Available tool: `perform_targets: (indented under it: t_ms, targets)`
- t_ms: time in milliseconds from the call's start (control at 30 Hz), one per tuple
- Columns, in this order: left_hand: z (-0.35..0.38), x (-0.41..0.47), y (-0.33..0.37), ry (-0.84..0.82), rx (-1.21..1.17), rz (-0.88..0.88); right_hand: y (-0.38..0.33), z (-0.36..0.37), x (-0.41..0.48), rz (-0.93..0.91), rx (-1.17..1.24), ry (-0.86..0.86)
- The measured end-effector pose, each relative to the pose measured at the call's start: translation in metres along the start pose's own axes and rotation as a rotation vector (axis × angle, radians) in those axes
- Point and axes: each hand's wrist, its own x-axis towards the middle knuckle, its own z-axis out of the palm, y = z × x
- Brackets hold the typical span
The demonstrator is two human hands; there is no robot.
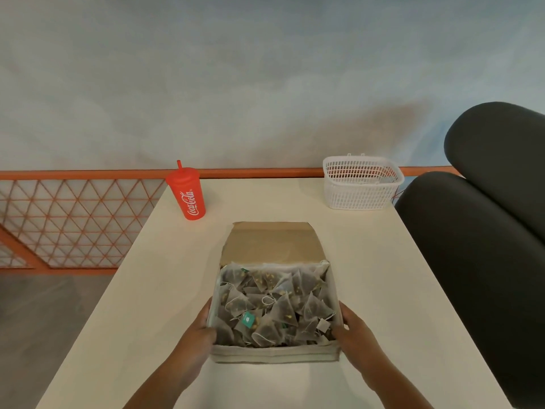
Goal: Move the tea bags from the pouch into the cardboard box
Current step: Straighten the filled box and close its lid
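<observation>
An open cardboard box (274, 354) sits on the cream table in front of me, its lid flap (272, 243) folded back on the far side. Many pyramid tea bags (274, 305) with strings and small tags fill it. My left hand (197, 335) grips the box's left wall near the front corner, thumb inside the rim. On the right wall near the front corner, my right hand (354, 329) holds the box the same way. No pouch is visible.
A red Coca-Cola cup with a straw (187, 194) stands at the table's far left. A white plastic basket (361, 183) sits at the far right. A black chair (477, 231) stands along the table's right edge. An orange lattice railing (67, 219) runs behind.
</observation>
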Motion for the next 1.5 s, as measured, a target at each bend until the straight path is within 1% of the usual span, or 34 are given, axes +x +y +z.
perform_targets:
  t_ms: [133,200,267,333,400,467,567,633,767,867,967,1033,1200,1267,1367,1500]
  targets:
    - [-0.012,-0.009,-0.007,-0.006,0.007,0.028,-0.008,0.002,-0.014,0.074,0.107,-0.158]
    - [-0.02,-0.01,-0.01,-0.069,-0.019,-0.009,-0.014,-0.002,-0.015,0.102,0.172,-0.195]
    - [-0.026,-0.005,-0.008,-0.106,-0.083,-0.04,-0.02,-0.006,-0.008,0.099,0.216,-0.175]
    - [-0.027,0.003,0.0,-0.077,-0.135,-0.058,-0.03,-0.009,0.001,0.056,0.211,-0.131]
    - [-0.024,0.011,0.014,-0.091,-0.167,-0.031,-0.041,-0.009,0.012,0.029,0.229,-0.119]
    - [-0.022,0.014,0.03,-0.157,-0.151,-0.015,-0.049,-0.007,0.021,0.056,0.259,-0.099]
    - [-0.022,0.033,0.034,-0.132,-0.136,-0.003,-0.054,-0.003,0.035,0.132,0.343,-0.024]
    - [-0.027,0.061,0.019,-0.124,-0.144,-0.012,-0.057,-0.001,0.042,0.182,0.434,0.02]
    - [-0.017,0.049,0.053,-0.114,-0.161,-0.02,-0.072,-0.002,0.052,0.231,0.537,0.044]
    - [-0.015,0.055,0.063,-0.036,-0.191,-0.055,-0.084,-0.002,0.055,0.219,0.546,0.046]
    - [-0.015,0.057,0.067,-0.01,-0.232,-0.067,-0.089,-0.004,0.055,0.184,0.575,0.033]
    - [-0.015,0.056,0.07,-0.015,-0.25,-0.057,-0.09,-0.006,0.055,0.152,0.588,0.022]
    - [-0.022,0.049,0.079,-0.013,-0.283,0.048,-0.093,-0.014,0.051,0.077,0.562,-0.021]
    - [-0.024,0.042,0.084,0.001,-0.307,0.09,-0.095,-0.017,0.046,0.038,0.612,-0.041]
    - [-0.026,0.026,0.09,-0.023,-0.336,0.13,-0.092,-0.019,0.034,0.008,0.684,-0.037]
    - [-0.031,0.004,0.078,-0.073,-0.41,0.144,-0.08,-0.018,0.017,0.019,0.76,-0.053]
